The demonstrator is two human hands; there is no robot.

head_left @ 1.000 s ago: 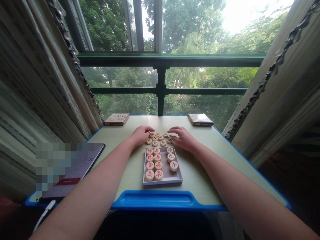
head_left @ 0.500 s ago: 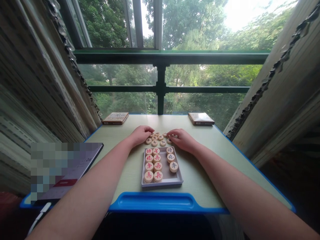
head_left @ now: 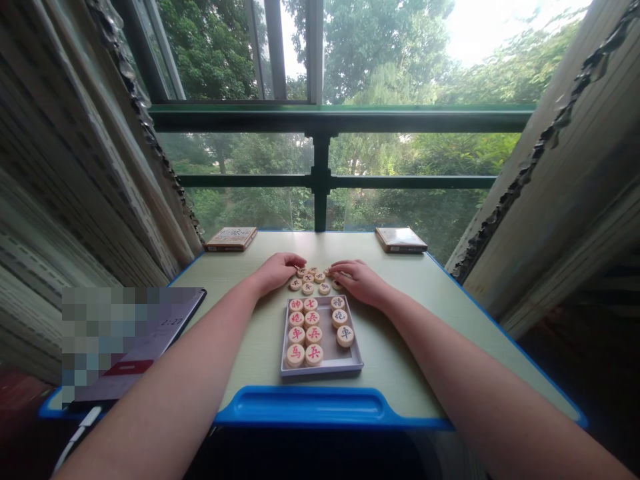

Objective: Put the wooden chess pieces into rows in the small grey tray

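Observation:
Several black-lettered Chinese chess pieces lie in a loose cluster on the table behind an open box tray. At the cluster's left edge is my left hand, fingers reaching over and touching the outer pieces. My right hand lies at the right edge, its fingers stretched over pieces they partly hide. Neither hand shows a piece lifted. Inside the shallow tray, red-lettered pieces fill two columns on the left. Three black-lettered pieces stand in a column on the right, with a gap between.
The pale table has a blue rim with a moulded trough in front. Two flat boxes lie at the far corners. A tablet with a white cable is at the left. Curtains and a railed window surround the table.
My right hand has closed in slightly on the cluster's right side, hiding a piece seen there before. My left hand stays nearly in place. The tablet's clock has ticked over.

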